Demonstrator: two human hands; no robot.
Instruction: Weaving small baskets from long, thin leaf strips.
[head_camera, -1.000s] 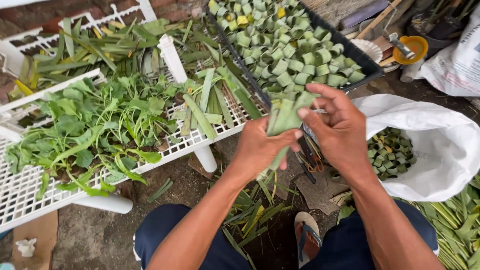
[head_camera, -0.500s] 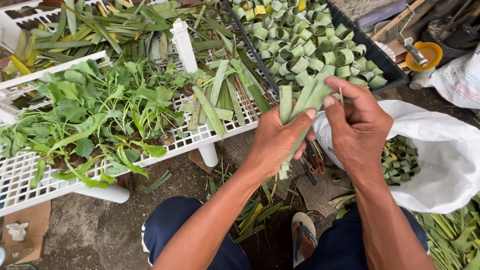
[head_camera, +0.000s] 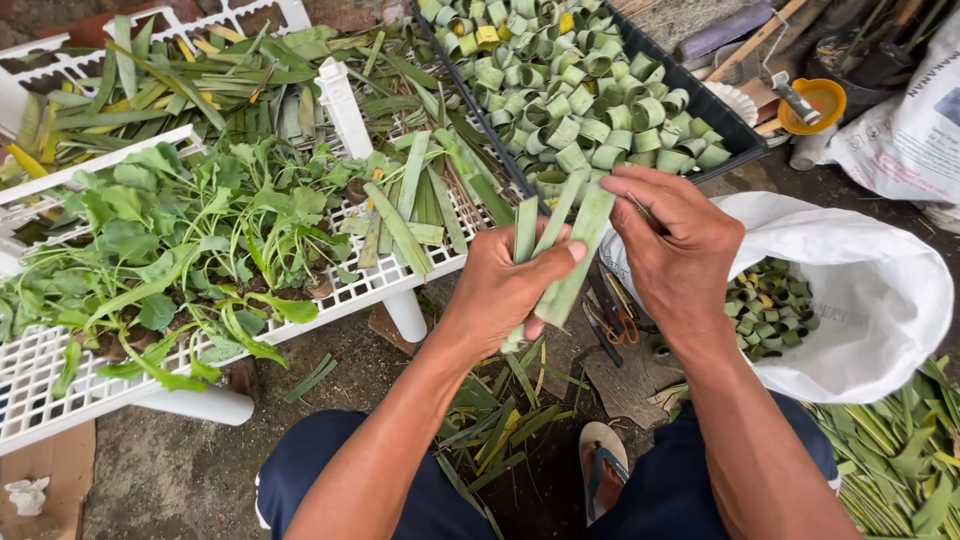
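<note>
Head view | green leaf strips (head_camera: 560, 255) are gripped upright in the left hand (head_camera: 505, 290), just below the black tray (head_camera: 735, 135) of rolled leaf rings | strip tops are pinched by right hand (head_camera: 680, 250) fingers

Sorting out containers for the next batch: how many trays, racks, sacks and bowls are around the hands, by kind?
Black tray of rolled leaf rings: 1
White slatted plastic racks holding leaves: 2
White sacks, one open with rings inside, one at the top right: 2
Orange bowl: 1
Total: 6
</note>
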